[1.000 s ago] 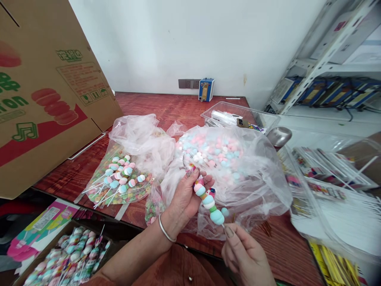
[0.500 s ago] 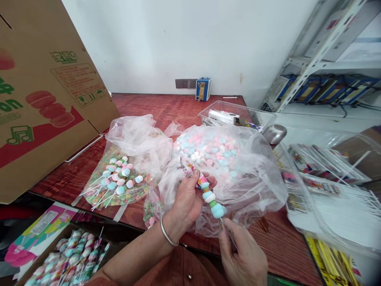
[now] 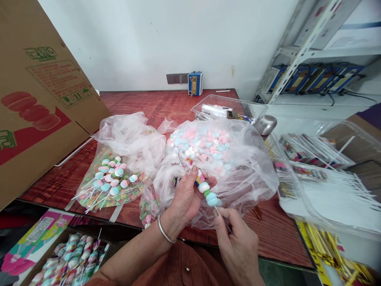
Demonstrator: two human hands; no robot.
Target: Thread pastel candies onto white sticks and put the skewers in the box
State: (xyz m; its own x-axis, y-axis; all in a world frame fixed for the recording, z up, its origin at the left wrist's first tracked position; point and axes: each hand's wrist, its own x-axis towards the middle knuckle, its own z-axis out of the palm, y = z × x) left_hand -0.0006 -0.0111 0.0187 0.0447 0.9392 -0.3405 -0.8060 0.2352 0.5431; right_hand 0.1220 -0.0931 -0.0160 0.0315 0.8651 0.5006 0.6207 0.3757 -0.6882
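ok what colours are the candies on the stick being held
The candy skewer is pastel blue, white, pink and green; head view.

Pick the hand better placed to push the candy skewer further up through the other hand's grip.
Right, probably. The right hand pinches the bare stick below the candies, in line with the candy skewer. The left hand is wrapped round its upper end, close to the bag.

I face a plain white wall (image 3: 143, 39) with sockets (image 3: 175, 78) above my red-brown wooden desk (image 3: 166, 104); grey metal shelving (image 3: 300, 43), seemingly holding boxes, stands to my right.
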